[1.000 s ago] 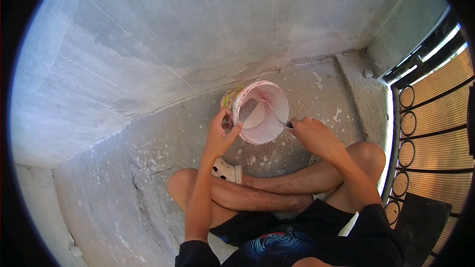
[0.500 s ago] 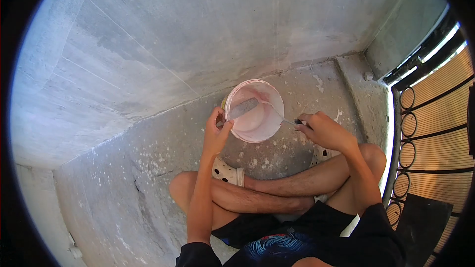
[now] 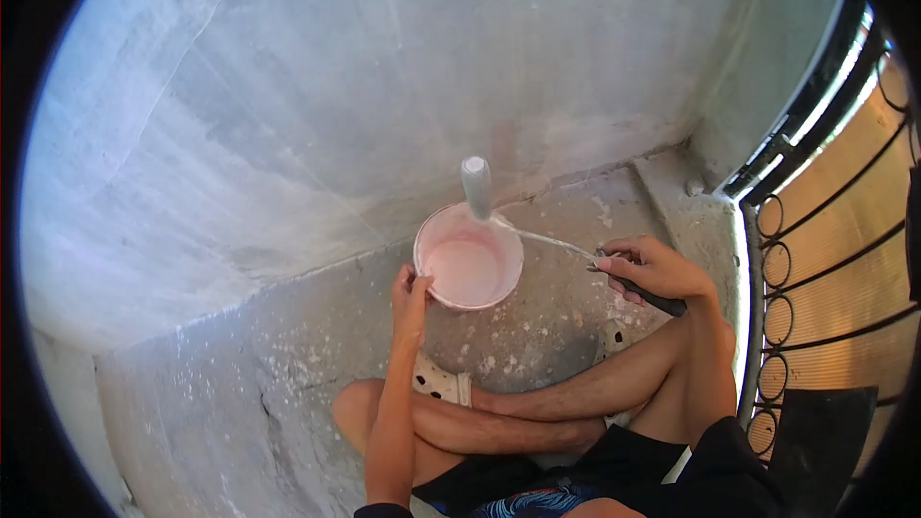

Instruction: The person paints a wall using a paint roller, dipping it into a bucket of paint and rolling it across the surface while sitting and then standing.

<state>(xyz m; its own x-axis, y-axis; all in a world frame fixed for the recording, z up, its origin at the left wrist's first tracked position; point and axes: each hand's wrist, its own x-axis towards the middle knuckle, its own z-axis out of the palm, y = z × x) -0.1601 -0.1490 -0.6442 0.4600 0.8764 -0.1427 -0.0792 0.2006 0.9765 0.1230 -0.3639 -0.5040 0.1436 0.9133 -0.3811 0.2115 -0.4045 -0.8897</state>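
A white bucket (image 3: 519,271) with pale pink paint inside stands on the floor between my hands. My left hand (image 3: 410,294) grips its left rim, thumb over the edge. In my right hand (image 3: 654,270) is a paint roller (image 3: 477,188), the fingers wrapped round its dark handle. The thin metal rod runs left to the roller's pale, paint-wet sleeve, which stands nearly upright and overlaps the bucket's far rim in this view.
A grey plastered wall (image 3: 384,67) rises behind the bucket. The concrete floor (image 3: 317,345) carries white paint spatters. My crossed legs and cream clogs (image 3: 439,381) are close in front. At the right stands a metal gate (image 3: 844,326) with tan panels.
The roller has come up from inside the bucket to its far rim, turning from slanted to nearly upright. My right hand has shifted slightly right; my left stays on the rim.
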